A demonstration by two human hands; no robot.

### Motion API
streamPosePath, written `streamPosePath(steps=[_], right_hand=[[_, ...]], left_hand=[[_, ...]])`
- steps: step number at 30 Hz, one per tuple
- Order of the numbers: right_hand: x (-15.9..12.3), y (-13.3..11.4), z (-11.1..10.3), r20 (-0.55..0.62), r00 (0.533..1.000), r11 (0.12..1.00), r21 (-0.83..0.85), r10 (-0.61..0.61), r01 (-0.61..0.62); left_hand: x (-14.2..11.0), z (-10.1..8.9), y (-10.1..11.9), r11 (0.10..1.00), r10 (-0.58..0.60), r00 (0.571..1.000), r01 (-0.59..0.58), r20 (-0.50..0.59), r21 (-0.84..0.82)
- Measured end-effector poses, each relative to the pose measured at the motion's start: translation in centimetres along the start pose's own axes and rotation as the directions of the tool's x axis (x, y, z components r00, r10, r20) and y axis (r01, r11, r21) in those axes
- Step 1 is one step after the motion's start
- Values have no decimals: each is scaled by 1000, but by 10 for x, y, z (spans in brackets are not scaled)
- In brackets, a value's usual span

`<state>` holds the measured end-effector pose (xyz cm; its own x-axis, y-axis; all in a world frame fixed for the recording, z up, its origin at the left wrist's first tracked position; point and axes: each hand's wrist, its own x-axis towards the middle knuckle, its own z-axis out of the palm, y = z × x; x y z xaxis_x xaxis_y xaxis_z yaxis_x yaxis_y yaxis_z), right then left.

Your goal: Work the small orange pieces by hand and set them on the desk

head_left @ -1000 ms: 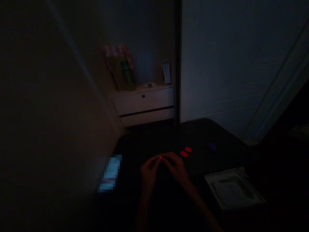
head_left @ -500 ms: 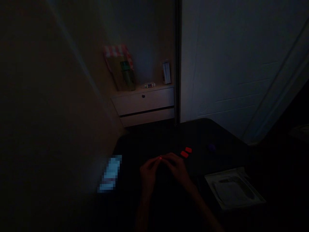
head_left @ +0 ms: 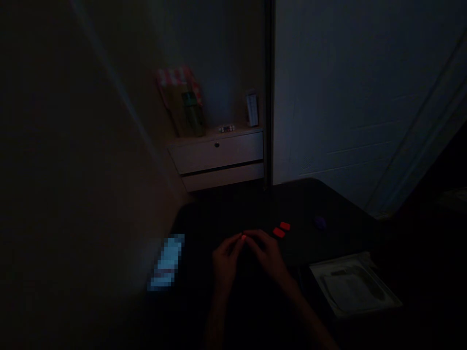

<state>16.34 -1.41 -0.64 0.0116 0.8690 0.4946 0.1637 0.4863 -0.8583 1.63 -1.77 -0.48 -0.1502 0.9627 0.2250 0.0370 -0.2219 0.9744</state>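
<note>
In dim light, my left hand (head_left: 225, 257) and my right hand (head_left: 265, 253) meet fingertip to fingertip above the dark table. Between them they pinch a small bright red piece (head_left: 243, 237); most of it is hidden by the fingers, and its kind cannot be made out. To the right of my right hand lie two flat red pieces, a nearer one (head_left: 278, 233) and a farther one (head_left: 285, 226). Beyond these sits a small purple lump (head_left: 320, 223).
A pale, shallow tray or package (head_left: 355, 284) lies at the right. At the left glows a pixelated bright panel (head_left: 167, 262). Behind the black table (head_left: 226, 209) stand white drawers (head_left: 222, 155), with a green bottle (head_left: 193, 114) and a checked bag (head_left: 175, 78) on top.
Both hands hold almost the same pose. Their fingertips and the small red piece have shifted very slightly up and to the right.
</note>
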Motion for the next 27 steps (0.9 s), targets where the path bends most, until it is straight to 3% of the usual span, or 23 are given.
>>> streamPosePath(steps=[7,27], right_hand=[[0,-2,-1,30,999,999,11,-40,40],[-1,1,0,8,999,999,-18,-52,52]], left_hand=[[0,-1,0,997,69,998,-69,13,30],[1,-1,1,1000,-12,1000,12,15,27]])
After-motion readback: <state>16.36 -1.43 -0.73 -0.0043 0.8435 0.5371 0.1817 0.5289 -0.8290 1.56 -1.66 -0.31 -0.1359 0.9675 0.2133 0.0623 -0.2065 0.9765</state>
